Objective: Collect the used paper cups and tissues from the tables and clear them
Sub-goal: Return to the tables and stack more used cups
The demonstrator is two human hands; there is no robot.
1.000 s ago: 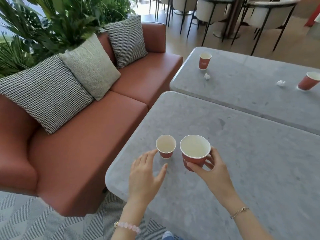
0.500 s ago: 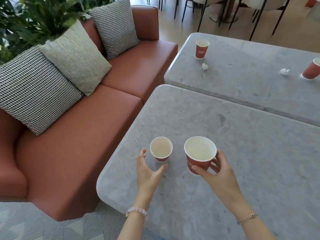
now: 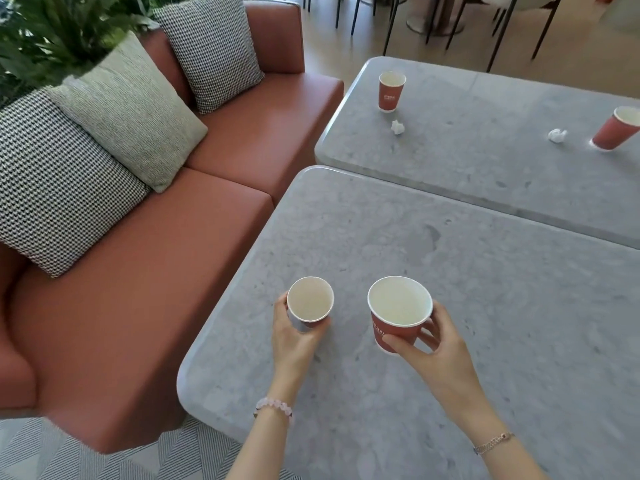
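Two red paper cups are over the near grey table [image 3: 485, 306]. My left hand [image 3: 294, 337] grips the smaller cup [image 3: 310, 299] from the left and below. My right hand [image 3: 433, 344] holds the larger cup [image 3: 398, 313] by its side, lifted off the tabletop. On the far table [image 3: 485, 168] stand a third red cup [image 3: 390, 91] with a crumpled tissue [image 3: 397, 127] in front of it, and a fourth cup [image 3: 616, 129] at the right edge with another crumpled tissue [image 3: 557, 135] to its left.
A rust-coloured sofa [image 3: 173, 271] with three cushions runs along the left of both tables, plants behind it. Dark-legged chairs [image 3: 450, 22] stand beyond the far table. A patterned rug [image 3: 104, 459] lies on the floor at the near left.
My left hand, open beside the smaller cup before, has closed its fingers round it. My right hand keeps holding the larger cup. The view has shifted down and left.
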